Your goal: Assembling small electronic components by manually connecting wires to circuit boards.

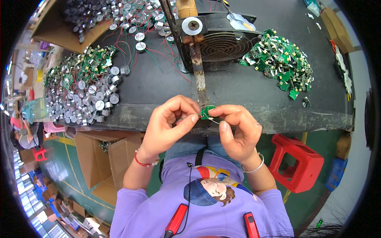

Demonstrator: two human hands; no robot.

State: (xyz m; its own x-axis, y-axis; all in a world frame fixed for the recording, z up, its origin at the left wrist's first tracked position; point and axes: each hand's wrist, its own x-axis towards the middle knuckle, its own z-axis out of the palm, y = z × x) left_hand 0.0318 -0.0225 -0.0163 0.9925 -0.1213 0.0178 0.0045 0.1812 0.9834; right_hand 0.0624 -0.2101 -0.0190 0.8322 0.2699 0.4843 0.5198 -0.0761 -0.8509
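A small green circuit board (205, 112) is between my hands at the table's front edge, just under the tip of an upright soldering iron (199, 79). My left hand (170, 123) is closed at the board's left side, its thumb and fingertips pinching a thin wire, mostly hidden by the fingers. My right hand (240, 129) has its index finger on the board's upper right edge. Between its thumb and the board runs a thin silvery strand (214, 121), which looks like solder wire. Whether the iron's tip touches the board, I cannot tell.
Behind the iron stands a black fan (224, 47). Green boards are heaped at right (283, 63); silver motors with wires (85, 97) pile up at left, more lying behind. Below the table are an open carton (93, 158) and a red stool (313, 162).
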